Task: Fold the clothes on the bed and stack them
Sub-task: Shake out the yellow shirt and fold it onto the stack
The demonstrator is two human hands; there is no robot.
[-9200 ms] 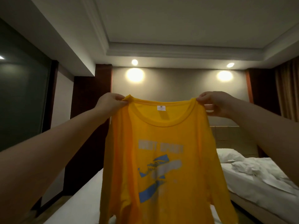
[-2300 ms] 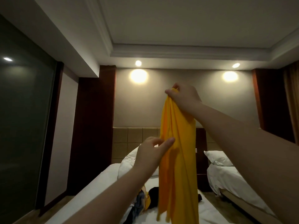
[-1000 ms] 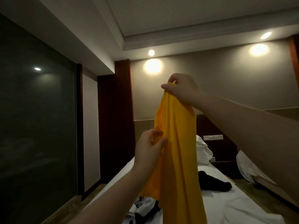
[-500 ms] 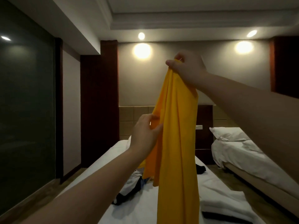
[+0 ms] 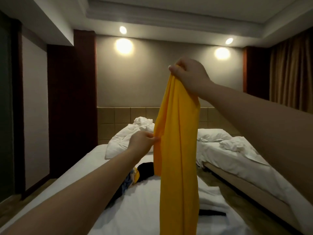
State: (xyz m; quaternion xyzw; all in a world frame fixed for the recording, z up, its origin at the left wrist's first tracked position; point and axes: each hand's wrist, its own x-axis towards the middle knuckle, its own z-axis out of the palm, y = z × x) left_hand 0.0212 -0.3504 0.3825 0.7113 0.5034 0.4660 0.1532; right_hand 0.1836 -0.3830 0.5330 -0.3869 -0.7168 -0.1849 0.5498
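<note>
Yellow shirt (image 5: 177, 150) is in the air over the near bed (image 5: 149, 214), hanging as a long narrow strip, doubled lengthwise as far as I can tell. Right hand (image 5: 188, 77) holds the top end bunched, grip pinched tight on the fabric. Left hand (image 5: 142, 143) pinches the strip's left edge partway down. Bottom end runs out of frame, so I can't say whether it touches the mattress. Progress call: early to mid. This shirt is mid-fold, not laid down, not stacked. On the bed behind it is a loose heap of dark clothes (image 5: 133, 177) with bits of blue and yellow, unfolded, so at least that lot is left. Right of the shirt, a flat white folded item (image 5: 210, 195) lies on a dark piece (image 5: 211, 213). That reads like the start of a stack, but I can't confirm it. Rumpled white duvet (image 5: 127, 138) at the headboard end. Second bed (image 5: 237, 168) alongside on the right, unmade. Writing: nothing legible anywhere. The shirt shows plain yellow cloth only, no label or print in view.
</note>
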